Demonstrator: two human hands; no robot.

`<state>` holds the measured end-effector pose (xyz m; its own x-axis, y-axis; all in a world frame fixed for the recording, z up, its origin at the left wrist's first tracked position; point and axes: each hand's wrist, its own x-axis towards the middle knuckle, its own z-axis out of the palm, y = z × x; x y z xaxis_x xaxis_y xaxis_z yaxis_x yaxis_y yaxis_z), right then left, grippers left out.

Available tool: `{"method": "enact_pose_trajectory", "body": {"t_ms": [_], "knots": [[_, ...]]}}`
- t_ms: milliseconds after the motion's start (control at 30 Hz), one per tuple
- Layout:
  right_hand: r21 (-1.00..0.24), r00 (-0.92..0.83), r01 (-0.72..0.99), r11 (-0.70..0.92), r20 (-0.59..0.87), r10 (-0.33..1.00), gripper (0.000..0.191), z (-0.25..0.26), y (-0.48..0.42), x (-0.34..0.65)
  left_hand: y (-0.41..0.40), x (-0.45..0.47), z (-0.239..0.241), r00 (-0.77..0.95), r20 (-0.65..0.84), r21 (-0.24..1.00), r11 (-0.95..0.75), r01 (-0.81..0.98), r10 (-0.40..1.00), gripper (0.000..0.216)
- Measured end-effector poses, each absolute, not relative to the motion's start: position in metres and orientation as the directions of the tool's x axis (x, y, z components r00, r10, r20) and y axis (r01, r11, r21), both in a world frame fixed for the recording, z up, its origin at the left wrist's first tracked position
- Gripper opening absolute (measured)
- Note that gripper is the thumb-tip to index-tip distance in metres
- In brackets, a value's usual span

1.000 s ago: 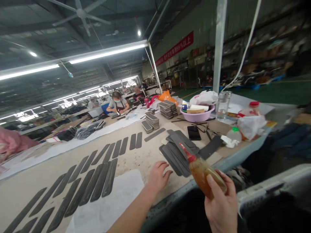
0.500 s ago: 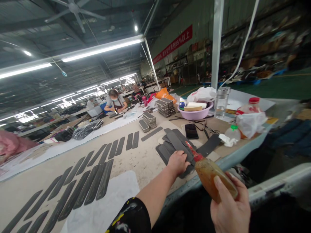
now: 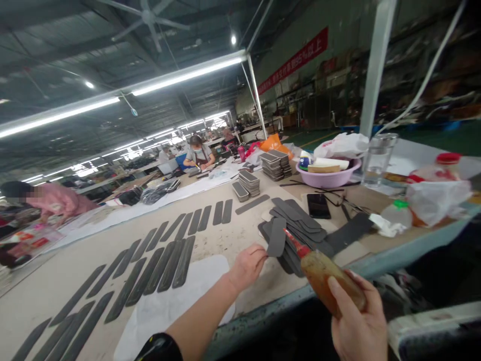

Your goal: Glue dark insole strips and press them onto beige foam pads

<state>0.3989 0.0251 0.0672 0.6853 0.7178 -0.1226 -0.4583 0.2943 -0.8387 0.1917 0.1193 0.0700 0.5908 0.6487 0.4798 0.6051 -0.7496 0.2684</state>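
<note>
My left hand [image 3: 248,264] pinches one dark grey strip [image 3: 277,236] and holds it lifted just above a fanned pile of the same strips [image 3: 300,225] near the table's front edge. My right hand [image 3: 358,328] is wrapped round a squeeze bottle of brownish glue [image 3: 326,278]. Its red nozzle [image 3: 293,240] points toward the lifted strip. Rows of grey strips [image 3: 161,260] lie flat on the tan tabletop to the left, beside a white sheet [image 3: 176,306].
On the table lie a black phone [image 3: 318,205], a pink basin [image 3: 327,178], a glass jar [image 3: 378,153], stacks of strips [image 3: 248,183], a white bag [image 3: 438,198] and a small green-capped bottle [image 3: 394,213]. A metal post [image 3: 376,70] rises behind. Other people work at the far tables.
My left hand reached the pile, took one strip and has lifted it back toward me. The bottle stayed in my right hand. The camera turned a little to the left.
</note>
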Motion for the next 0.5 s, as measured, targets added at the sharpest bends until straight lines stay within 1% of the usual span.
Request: {"method": "enact_pose_trajectory", "body": {"t_ms": [67,267,333,400,500], "knots": [[-0.857,0.623,-0.454,0.245,-0.11,0.774,0.054,0.061,0.023,0.389,0.092,0.147,0.069,0.584,0.459,0.291,-0.734,0.613,0.67,0.021],[-0.916,0.448,-0.389,0.102,-0.091,0.889,0.056,0.046,0.013,0.354,0.013,0.038,0.062,0.573,0.304,0.341,-0.649,0.68,0.761,0.022],[-0.943,0.384,-0.328,0.062,-0.073,0.921,0.056,0.044,0.01,0.341,-0.003,0.014,0.055,0.545,0.274,0.337,-0.61,0.717,0.792,0.021],[-0.971,0.333,-0.236,0.048,-0.034,0.942,0.056,0.044,0.007,0.328,-0.014,-0.005,0.046,0.482,0.263,0.311,-0.547,0.777,0.836,0.019],[-0.995,0.285,-0.069,0.066,0.044,0.958,0.053,0.044,0.003,0.306,-0.027,-0.021,0.033,0.32,0.306,0.296,-0.409,0.863,0.897,0.026]]}}
